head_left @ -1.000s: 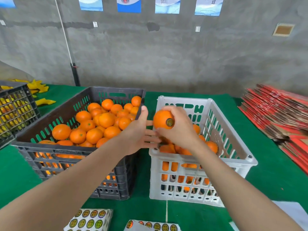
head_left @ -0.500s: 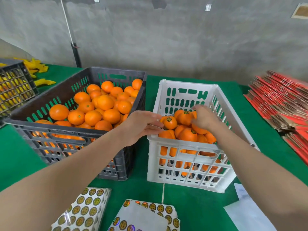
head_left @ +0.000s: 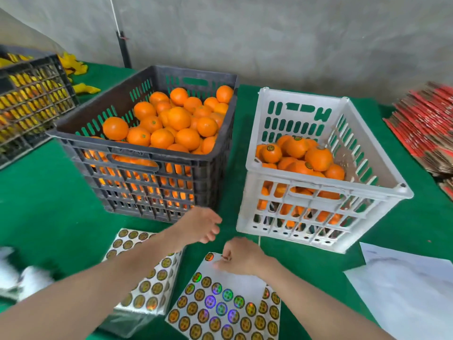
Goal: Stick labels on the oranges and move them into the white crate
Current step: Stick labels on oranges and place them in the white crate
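Observation:
The dark grey crate (head_left: 137,153) at centre left is heaped with unlabelled oranges (head_left: 179,119). To its right, the white crate (head_left: 326,192) contains several oranges with round labels (head_left: 270,153). A label sheet (head_left: 220,307) lies on the green table in front, beside a stack of more sheets (head_left: 147,280). My right hand (head_left: 241,257) rests at the top edge of the sheet, its fingertips pinching a label. My left hand (head_left: 201,225) hovers with relaxed fingers just in front of the dark crate and holds nothing.
A black crate (head_left: 29,101) with yellow contents stands at the far left, with yellow scraps (head_left: 83,88) behind it. Flat red cardboard (head_left: 426,133) is stacked at the right. White backing paper (head_left: 404,285) lies front right. A grey wall stands behind the table.
My right hand left the orange in the white crate and came down to the label sheet. My left hand dropped from the crate rims to the table front. The view tilted downward.

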Available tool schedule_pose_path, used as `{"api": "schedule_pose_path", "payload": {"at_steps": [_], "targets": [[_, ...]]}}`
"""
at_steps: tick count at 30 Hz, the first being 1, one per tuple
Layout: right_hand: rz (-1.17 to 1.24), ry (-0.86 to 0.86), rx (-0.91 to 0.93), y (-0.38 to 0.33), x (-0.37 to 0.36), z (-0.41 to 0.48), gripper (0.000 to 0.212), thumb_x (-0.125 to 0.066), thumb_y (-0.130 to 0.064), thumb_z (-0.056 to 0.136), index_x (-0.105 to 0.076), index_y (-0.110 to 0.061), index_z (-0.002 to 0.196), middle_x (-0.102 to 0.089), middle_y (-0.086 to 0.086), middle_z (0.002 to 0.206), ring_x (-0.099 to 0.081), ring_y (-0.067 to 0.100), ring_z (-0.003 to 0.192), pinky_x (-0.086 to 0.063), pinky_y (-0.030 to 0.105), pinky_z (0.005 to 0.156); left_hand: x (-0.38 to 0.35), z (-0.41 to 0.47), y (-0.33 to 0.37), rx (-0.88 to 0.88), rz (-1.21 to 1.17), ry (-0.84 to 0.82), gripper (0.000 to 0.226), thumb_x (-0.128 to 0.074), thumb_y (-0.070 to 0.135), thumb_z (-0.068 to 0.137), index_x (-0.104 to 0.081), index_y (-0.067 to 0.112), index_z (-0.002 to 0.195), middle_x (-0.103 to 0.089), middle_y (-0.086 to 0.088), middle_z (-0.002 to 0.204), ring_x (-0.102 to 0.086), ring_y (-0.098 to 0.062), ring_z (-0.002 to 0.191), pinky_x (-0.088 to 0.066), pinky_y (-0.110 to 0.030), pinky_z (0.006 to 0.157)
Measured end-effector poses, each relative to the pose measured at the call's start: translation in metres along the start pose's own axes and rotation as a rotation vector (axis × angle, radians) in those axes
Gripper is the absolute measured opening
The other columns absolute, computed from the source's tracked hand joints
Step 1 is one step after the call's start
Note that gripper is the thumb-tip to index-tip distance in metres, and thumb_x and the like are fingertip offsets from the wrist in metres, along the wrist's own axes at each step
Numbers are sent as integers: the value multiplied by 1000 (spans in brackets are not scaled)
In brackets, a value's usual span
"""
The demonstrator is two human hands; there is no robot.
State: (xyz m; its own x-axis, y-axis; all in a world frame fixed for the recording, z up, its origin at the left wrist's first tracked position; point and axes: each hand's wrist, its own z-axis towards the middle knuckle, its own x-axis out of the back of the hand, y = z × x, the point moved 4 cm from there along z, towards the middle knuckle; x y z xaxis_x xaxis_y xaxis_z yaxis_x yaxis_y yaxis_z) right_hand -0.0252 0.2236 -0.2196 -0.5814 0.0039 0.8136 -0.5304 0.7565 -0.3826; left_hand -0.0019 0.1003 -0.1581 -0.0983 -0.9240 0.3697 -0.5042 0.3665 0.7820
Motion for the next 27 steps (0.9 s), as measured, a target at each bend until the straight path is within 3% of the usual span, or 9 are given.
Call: {"api": "schedule_pose_path", "payload": {"at_steps": [3, 6, 9, 11, 13, 16, 20, 23, 27], "targets": [[-34, 58, -56, -9, -10, 10, 43, -67, -39, 75, -38, -14, 55, -35, 1, 59, -37, 20, 57, -40, 29, 63, -4, 4, -46, 155, 85, -72, 40, -34, -12, 97, -42, -6, 136, -52, -30, 131, -55, -39, 119, -49, -33, 92], [9, 124, -58, -10, -11, 13, 11, -62, -19, 83, -62, -9, 80, -54, 6, 90, -53, 24, 91, -45, 31, 78, -4, 3, -75, 191, 87, -37, 43, -38, -8, 97, -44, 2, 138, -56, -21, 131, -60, -29, 112, -53, -31, 90], [175, 145, 15, -10, 2, 9, 11, -51, -7, 88, -62, -11, 88, -58, -1, 89, -54, 17, 89, -45, 27, 79, 1, 5, -75, 108, 18, 30, 39, -52, 6, 95, -50, 7, 135, -58, -11, 129, -59, -20, 107, -50, -30, 91], [231, 103, 83, -14, 16, 7, 9, -54, -8, 88, -60, -14, 88, -54, -8, 83, -52, 12, 82, -40, 18, 71, 7, 7, -63, 33, -9, 35, 36, -62, 16, 91, -59, 11, 127, -62, -5, 124, -59, -13, 100, -47, -29, 92], [271, 96, 124, -17, 29, 6, 7, -58, -9, 87, -62, -13, 90, -56, -7, 82, -53, 11, 79, -41, 14, 68, 10, 9, -48, 15, 6, 8, 19, -69, 19, 86, -70, 15, 105, -70, -3, 102, -63, -11, 85, -53, -25, 80], [322, 228, 94, -18, 43, -1, 10, -60, -11, 85, -62, -14, 95, -59, -4, 86, -56, 14, 83, -46, 27, 77, 10, 11, -34, 81, -47, 20, 4, -73, 7, 78, -71, 5, 81, -68, -10, 78, -65, -17, 71, -59, -28, 68], [153, 538, 69, -27, 41, -16, 6, -59, -22, 85, -61, -17, 89, -51, -8, 86, -48, 14, 88, -37, 25, 79, 5, 13, -30, 167, -168, 15, 12, -74, -2, 72, -69, -7, 82, -72, -15, 76, -69, -21, 70, -59, -29, 62], [233, 534, -33, -30, 25, -20, 10, -62, -28, 85, -63, -19, 87, -62, -4, 91, -55, 14, 88, -42, 25, 78, 0, 14, -32, 194, -193, -1, 13, -66, -7, 75, -69, -10, 87, -70, -17, 75, -68, -21, 64, -57, -26, 56], [216, 568, -79, -30, 19, -21, 16, -59, -29, 89, -65, -18, 99, -65, -1, 100, -57, 16, 94, -43, 28, 84, -2, 18, -33, 206, -231, -68, 12, -70, -3, 73, -71, -7, 84, -71, -16, 73, -67, -22, 63, -56, -27, 58]]}}
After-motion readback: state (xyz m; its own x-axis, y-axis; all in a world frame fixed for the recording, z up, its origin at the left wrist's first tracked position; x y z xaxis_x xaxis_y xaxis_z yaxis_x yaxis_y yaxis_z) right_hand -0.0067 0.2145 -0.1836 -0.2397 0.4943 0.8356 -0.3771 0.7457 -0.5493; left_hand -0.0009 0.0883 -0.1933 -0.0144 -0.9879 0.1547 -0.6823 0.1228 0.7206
